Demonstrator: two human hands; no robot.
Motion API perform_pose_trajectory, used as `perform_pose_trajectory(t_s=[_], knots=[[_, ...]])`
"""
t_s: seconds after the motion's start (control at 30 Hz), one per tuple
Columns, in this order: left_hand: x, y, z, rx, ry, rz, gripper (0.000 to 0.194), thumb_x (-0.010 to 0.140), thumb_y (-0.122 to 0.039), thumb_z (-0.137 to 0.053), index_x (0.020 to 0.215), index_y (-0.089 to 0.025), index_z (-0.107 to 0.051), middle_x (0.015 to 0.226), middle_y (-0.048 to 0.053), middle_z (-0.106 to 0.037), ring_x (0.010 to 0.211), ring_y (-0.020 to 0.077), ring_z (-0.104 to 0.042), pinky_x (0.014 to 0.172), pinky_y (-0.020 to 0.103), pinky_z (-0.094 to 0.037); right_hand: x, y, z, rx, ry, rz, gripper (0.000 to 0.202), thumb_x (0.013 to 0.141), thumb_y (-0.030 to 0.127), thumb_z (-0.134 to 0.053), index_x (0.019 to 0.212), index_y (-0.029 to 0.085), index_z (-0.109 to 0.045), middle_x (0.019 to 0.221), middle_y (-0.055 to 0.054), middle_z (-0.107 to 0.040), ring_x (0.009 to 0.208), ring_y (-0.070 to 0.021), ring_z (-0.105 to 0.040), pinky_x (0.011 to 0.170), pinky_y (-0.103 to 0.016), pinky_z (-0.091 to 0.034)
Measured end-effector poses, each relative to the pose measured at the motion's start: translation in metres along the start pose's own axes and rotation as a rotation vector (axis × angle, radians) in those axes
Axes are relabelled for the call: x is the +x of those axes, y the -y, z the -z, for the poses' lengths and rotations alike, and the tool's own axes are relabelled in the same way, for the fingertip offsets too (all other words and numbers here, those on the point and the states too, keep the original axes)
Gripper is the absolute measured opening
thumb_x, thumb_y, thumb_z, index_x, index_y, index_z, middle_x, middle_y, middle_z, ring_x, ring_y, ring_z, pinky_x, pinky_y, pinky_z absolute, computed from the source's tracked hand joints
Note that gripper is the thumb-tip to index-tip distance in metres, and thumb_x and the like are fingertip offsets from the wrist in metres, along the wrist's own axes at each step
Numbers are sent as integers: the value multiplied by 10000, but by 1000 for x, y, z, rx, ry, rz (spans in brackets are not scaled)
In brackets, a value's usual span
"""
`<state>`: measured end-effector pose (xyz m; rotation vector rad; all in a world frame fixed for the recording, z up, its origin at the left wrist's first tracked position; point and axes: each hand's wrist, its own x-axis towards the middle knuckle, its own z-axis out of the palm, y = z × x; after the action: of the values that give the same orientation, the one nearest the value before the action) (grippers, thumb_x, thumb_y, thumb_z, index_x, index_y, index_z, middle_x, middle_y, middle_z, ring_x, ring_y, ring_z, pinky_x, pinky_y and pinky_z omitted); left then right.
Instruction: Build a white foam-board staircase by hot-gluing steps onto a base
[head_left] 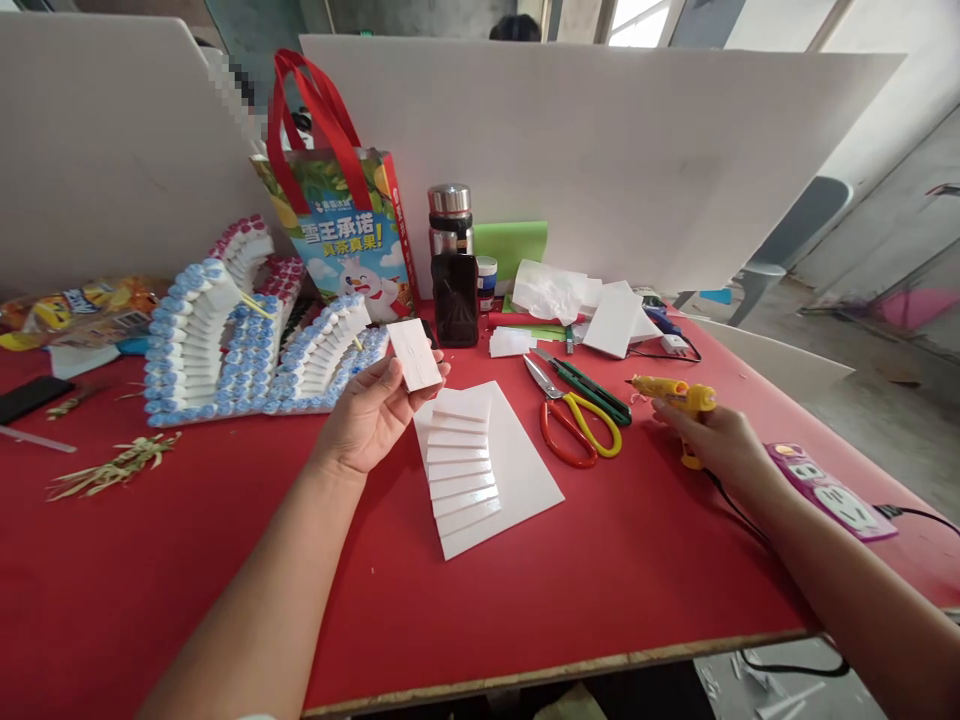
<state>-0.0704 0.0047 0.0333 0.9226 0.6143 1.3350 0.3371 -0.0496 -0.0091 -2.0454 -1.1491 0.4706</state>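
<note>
My left hand (379,415) is closed on a small white rectangular block (414,356), tilted up, with a faint squiggle of clear glue on its face. My right hand (716,440) is around a yellow hot glue gun (679,392), its nozzle pointing left, at the right side of the table. Between the hands lies a white board (517,490) with a curved, overlapping row of white strips (461,465) on it. Scissors (566,415) with one red and one yellow handle lie beyond the board, beside a green utility knife (589,385).
On the red table (360,610) stand a blue-and-white stepped model (247,350), a shopping bag (345,220), a steel flask (451,215) and a phone (456,300). White scraps (555,290) lie behind the scissors. A power strip (829,495) and cords sit at right.
</note>
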Motion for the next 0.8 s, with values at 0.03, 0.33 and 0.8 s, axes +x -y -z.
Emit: perform_pose_trajectory(t_s=[0.03, 0.33, 0.8], knots=[[0, 1, 1, 15, 6, -3, 222, 858, -311, -768, 1024, -164, -791, 1136, 103, -779, 1060, 264, -743, 928, 350, -621, -2, 1, 2, -29, 18, -9, 477, 686, 591, -730, 535, 179, -545, 471, -20, -501, 449, -151, -455, 439, -308, -335], [-7, -3, -4, 157, 102, -63, 202, 888, -326, -728, 1020, -197, -810, 1128, 115, -777, 1007, 270, -745, 965, 436, -575, -60, -13, 59, -527, -46, 370, 393, 754, 641, -654, 944, 302, -714, 1120, -159, -753, 924, -371, -725, 659, -467, -537], [-11, -3, -16, 1307, 279, -768, 283, 972, -185, -592, 1230, -230, -698, 1203, 101, -682, 1131, 228, -618, 984, 412, -505, -62, 169, -44, -44, 325, 906, 557, 842, 490, -735, 1342, 273, -625, 1224, -81, -608, 866, -193, -632, 739, -364, -557]])
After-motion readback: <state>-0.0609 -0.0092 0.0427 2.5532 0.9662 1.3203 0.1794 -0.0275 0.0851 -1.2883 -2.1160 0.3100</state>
